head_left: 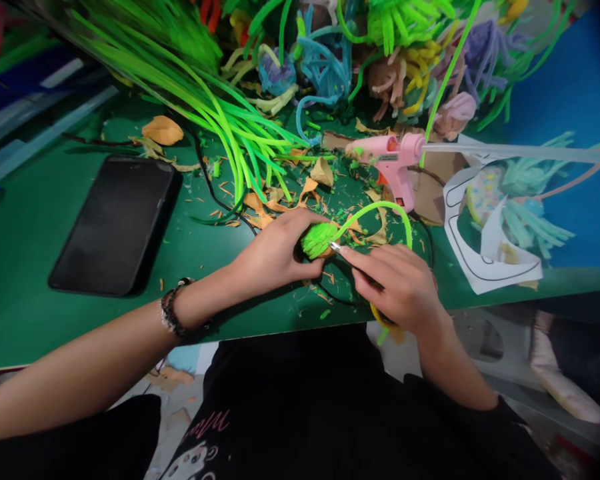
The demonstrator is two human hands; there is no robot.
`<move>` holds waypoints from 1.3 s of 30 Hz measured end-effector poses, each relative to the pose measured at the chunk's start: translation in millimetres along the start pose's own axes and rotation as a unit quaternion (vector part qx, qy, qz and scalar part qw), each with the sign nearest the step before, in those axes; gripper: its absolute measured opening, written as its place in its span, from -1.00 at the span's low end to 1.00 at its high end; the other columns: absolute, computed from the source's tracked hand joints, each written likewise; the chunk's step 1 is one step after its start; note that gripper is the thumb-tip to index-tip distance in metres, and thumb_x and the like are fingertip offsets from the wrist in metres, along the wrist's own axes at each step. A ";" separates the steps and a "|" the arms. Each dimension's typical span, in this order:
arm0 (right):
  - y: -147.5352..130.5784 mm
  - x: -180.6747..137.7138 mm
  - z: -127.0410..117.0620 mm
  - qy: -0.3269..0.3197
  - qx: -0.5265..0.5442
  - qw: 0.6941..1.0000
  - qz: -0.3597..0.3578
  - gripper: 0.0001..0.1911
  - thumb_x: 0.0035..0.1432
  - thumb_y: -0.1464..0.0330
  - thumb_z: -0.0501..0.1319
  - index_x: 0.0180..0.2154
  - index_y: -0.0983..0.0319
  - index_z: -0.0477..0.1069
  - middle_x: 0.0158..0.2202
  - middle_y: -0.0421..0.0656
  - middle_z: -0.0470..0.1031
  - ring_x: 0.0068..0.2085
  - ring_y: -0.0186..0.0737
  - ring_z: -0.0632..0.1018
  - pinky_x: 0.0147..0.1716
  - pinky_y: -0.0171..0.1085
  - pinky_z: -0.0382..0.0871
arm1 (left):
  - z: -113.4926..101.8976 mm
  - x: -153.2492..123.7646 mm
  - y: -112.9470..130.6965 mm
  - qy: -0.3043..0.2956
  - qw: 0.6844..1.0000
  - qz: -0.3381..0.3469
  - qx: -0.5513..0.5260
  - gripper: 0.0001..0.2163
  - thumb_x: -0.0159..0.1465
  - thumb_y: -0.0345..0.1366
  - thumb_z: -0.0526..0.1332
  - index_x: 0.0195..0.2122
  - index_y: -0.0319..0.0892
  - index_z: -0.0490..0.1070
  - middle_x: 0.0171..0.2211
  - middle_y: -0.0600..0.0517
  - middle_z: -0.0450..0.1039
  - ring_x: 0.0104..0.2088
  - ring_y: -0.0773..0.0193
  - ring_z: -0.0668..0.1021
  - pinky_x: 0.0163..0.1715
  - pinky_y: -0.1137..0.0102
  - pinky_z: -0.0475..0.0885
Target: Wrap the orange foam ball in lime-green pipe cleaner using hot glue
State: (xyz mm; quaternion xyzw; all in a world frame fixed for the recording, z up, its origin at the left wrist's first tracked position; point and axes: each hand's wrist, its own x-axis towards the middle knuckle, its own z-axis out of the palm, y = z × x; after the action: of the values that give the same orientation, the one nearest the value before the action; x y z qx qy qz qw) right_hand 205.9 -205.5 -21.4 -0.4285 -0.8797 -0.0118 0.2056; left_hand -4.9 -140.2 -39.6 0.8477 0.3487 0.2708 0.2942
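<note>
My left hand [285,250] is curled around a small round bundle of bright green pipe cleaner [319,240], with an orange-brown bit showing at its lower edge. From the bundle a long green strand [375,207] arches up and over behind my right hand [397,280]. That hand is closed on what appear to be small scissors. Their silver tip [335,246] touches the bundle's right side, and a yellow-orange handle [384,319] shows below the palm. The rest of the tool is hidden by my fingers.
A pink glue gun [397,160] with a long glue stick lies beyond my right hand. Left is a black phone [114,225]. Green pipe cleaners [220,120] and coloured pipe-cleaner flowers [325,60] fill the back. Orange scraps [260,210] litter the green table [25,267]. A paper cutout [480,263] lies right.
</note>
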 end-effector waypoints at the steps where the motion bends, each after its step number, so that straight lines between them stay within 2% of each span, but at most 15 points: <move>1: 0.1 0.2 -0.9 -0.002 -0.004 1.000 -0.005 -0.66 0.18 0.48 0.16 0.02 0.26 0.41 -0.50 -0.23 0.38 -0.41 -0.27 0.38 -0.37 -0.27 0.25 | 0.0 -0.1 0.0 0.000 1.000 -0.001 0.001 -0.63 0.06 -0.38 0.24 -0.08 -0.28 0.35 -0.14 -0.09 0.51 -0.11 0.17 0.54 -0.08 0.30 0.43; 10: -1.4 7.2 -9.2 -0.016 -0.102 0.993 -0.052 -0.67 0.18 0.47 0.14 -0.01 0.28 0.44 -0.55 -0.25 0.33 -0.46 -0.28 0.34 -0.43 -0.27 0.18 | -1.1 0.0 2.1 -0.015 1.000 -0.021 0.010 -0.64 0.07 -0.37 0.24 -0.08 -0.26 0.34 -0.14 -0.08 0.49 -0.10 0.14 0.53 -0.09 0.27 0.43; 20: -9.2 13.9 -20.5 -0.021 -0.169 0.981 -0.089 -0.72 0.23 0.47 0.10 -0.07 0.28 0.49 -0.59 -0.24 0.37 -0.50 -0.31 0.34 -0.47 -0.27 0.12 | -2.7 0.2 5.4 -0.027 0.999 -0.038 0.009 -0.63 0.05 -0.39 0.24 -0.08 -0.23 0.32 -0.13 -0.08 0.48 -0.08 0.14 0.51 -0.08 0.26 0.42; 26: -7.0 14.4 -14.2 -0.007 -0.152 0.984 -0.093 -0.72 0.20 0.48 0.11 -0.07 0.31 0.48 -0.55 -0.23 0.42 -0.48 -0.30 0.39 -0.45 -0.27 0.19 | -3.3 0.1 4.6 -0.025 0.998 -0.050 -0.001 -0.63 0.05 -0.33 0.22 -0.10 -0.30 0.32 -0.18 -0.11 0.46 -0.15 0.14 0.52 -0.13 0.26 0.42; 29: -3.9 11.8 -4.7 0.019 -0.112 0.991 -0.073 -0.71 0.20 0.47 0.10 -0.06 0.28 0.46 -0.54 -0.23 0.44 -0.47 -0.32 0.41 -0.44 -0.30 0.24 | -4.5 0.2 4.4 -0.028 0.998 -0.063 -0.004 -0.65 0.05 -0.32 0.21 -0.12 -0.28 0.31 -0.20 -0.08 0.46 -0.18 0.15 0.52 -0.16 0.26 0.43; 33: -2.3 6.5 0.4 0.066 -0.013 0.998 -0.007 -0.70 0.17 0.46 0.12 -0.06 0.24 0.44 -0.47 -0.23 0.51 -0.46 -0.35 0.46 -0.40 -0.32 0.34 | -4.9 0.6 3.6 -0.036 0.997 -0.068 -0.009 -0.65 0.04 -0.31 0.23 -0.13 -0.28 0.31 -0.21 -0.08 0.46 -0.19 0.15 0.52 -0.18 0.28 0.43; 36: -0.9 0.5 -6.7 0.113 0.044 0.991 0.048 -0.69 0.13 0.46 0.17 -0.07 0.17 0.43 -0.41 -0.25 0.54 -0.45 -0.37 0.48 -0.40 -0.33 0.39 | -5.5 0.7 1.9 -0.041 0.998 -0.056 -0.006 -0.66 0.04 -0.34 0.23 -0.13 -0.26 0.30 -0.19 -0.08 0.47 -0.17 0.15 0.53 -0.16 0.29 0.43; 39: 5.6 -9.3 -20.0 0.141 0.057 0.981 0.120 -0.69 0.10 0.43 0.20 -0.08 0.12 0.44 -0.42 -0.26 0.51 -0.49 -0.37 0.46 -0.46 -0.33 0.39 | -7.6 0.8 0.0 -0.041 0.998 -0.039 -0.006 -0.64 0.08 -0.36 0.21 -0.07 -0.23 0.28 -0.08 -0.10 0.47 -0.07 0.15 0.52 -0.08 0.27 0.42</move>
State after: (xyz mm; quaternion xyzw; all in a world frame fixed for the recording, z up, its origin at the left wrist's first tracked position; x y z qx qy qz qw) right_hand 222.3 -212.8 -7.4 -0.5124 -0.7834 0.0031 0.3517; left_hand -9.4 -137.3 -34.2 0.8421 0.3675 0.2266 0.3232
